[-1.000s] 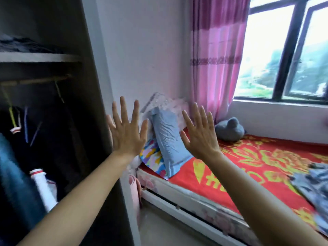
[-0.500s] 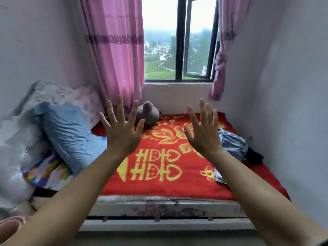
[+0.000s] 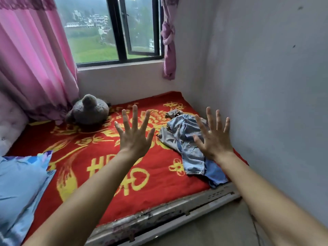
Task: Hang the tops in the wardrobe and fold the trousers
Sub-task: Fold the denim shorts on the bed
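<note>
Head view. Nearest: two bare forearms reach forward from the bottom edge. Below them runs the worn white bed frame (image 3: 159,215), set at a slant. A light blue pillow (image 3: 19,183) lies at the near left on a red blanket (image 3: 85,157) with yellow flowers and characters. Left hand (image 3: 134,137): raised over the middle of the blanket, back toward the camera, all fingers straight and spread wide, holding nothing. Right hand (image 3: 213,139): same pose, fingers splayed, nothing in its grasp, near the grey wall (image 3: 266,86). Task item: a crumpled heap of denim clothes (image 3: 188,144) lies on the right side of the blanket, close to the wall, one end reaching the near edge of the bed. The right hand overlaps it in view; contact cannot be told. Which piece is a top or trousers cannot be told. Farther back, a grey soft toy (image 3: 88,110) sits at the foot of a pink curtain (image 3: 32,59). Farthest: a dark-framed window (image 3: 120,29).
</note>
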{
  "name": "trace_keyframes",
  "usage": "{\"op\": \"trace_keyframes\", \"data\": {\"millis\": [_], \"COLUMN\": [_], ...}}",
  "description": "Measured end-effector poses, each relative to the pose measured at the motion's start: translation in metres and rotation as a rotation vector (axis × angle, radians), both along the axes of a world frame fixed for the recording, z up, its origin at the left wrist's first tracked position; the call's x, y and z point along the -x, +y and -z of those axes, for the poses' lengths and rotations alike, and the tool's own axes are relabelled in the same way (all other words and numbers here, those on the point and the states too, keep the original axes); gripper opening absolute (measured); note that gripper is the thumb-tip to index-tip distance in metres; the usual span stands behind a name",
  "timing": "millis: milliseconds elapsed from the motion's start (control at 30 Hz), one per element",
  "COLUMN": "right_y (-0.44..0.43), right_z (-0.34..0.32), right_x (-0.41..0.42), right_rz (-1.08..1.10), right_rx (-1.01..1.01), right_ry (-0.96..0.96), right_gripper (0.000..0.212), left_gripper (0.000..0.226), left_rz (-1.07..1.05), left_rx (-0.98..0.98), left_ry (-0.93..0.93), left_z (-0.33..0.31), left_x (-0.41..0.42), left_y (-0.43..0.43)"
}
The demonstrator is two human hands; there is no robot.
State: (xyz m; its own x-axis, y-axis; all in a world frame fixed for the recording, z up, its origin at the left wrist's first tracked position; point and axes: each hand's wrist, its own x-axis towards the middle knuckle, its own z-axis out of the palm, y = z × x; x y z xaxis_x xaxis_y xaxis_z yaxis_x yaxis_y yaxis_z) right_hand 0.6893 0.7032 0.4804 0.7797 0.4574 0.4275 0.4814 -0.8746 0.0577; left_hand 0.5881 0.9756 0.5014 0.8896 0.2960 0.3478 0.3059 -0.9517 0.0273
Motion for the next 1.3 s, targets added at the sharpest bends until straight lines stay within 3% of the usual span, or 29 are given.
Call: {"op": "trace_keyframes", "data": {"millis": [333, 600, 767, 967, 1133, 1233, 1300], "right_y": [-0.083, -0.101, -0.08, -0.059, -0.04, -0.024, -0.014], "right_z": [0.115, 0.188, 0.267, 0.392, 0.471, 0.502, 0.51], "right_x": [-0.202, -0.326, -0.345, -0.331, -0.325, -0.321, -0.313], "right_rz": [0.186, 0.243, 0.213, 0.223, 0.177, 0.138, 0.17], "right_rx": [0.022, 0.058, 0.032, -0.117, -0.183, -0.199, -0.274], "right_ry": [0.293, 0.521, 0.635, 0.773, 0.916, 0.974, 0.995], "right_gripper": [0.08, 0.083, 0.085, 0.09, 0.079, 0.068, 0.059], "left_gripper": [0.076, 0.076, 0.072, 0.064, 0.041, 0.054, 0.044], "left_rz": [0.086, 0.06, 0.021, -0.234, -0.408, -0.345, -0.273], "left_rx": [0.045, 0.186, 0.377, 0.827, 1.008, 0.973, 1.03], "left_ry": [0.29, 0.422, 0.468, 0.516, 0.434, 0.462, 0.441], "left_z": [0.104, 0.174, 0.253, 0.411, 0.505, 0.535, 0.541], "left_x": [-0.216, -0.316, -0.357, -0.386, -0.396, -0.399, -0.396], "left_y": [-0.063, -0.094, -0.095, -0.102, -0.099, -0.098, -0.097]}}
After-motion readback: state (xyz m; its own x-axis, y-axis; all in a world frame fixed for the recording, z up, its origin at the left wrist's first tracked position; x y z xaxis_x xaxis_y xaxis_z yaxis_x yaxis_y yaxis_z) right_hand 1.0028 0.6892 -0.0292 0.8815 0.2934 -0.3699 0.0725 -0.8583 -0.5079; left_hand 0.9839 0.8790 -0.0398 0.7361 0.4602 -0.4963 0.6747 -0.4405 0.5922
